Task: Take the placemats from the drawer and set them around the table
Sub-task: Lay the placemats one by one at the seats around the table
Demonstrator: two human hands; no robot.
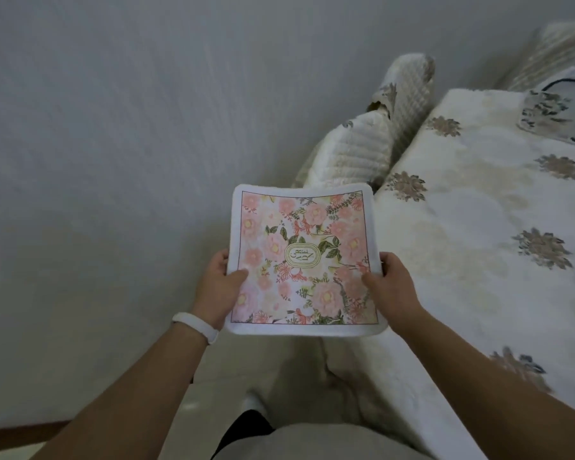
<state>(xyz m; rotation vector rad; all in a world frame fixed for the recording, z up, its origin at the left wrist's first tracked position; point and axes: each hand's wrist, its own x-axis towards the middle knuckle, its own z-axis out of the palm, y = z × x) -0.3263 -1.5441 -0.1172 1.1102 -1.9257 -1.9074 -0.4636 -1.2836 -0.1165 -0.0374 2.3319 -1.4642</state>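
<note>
Placemat of square cloth, pink flowers with a thick white border, is held level in the air in front of the person, just left of the table's near edge. The left hand grips its left edge, thumb on top and fingers underneath. The right hand pinches the right edge the same way. A white wristband sits on the left wrist.

On the right stands the table, draped in a cream cloth with grey-brown flower motifs. Beyond the mat, chairs in quilted white covers are pushed up against it.

At the far right of the table lies a pale piece with a dark curved line; whether it is a mat already laid I cannot tell.

No drawer is in view, so the fetching looks done for this mat at least. It seems to be on its way to a place, not yet set down. How many mats remain cannot be judged; the near stretch of cloth that shows carries none.
</note>
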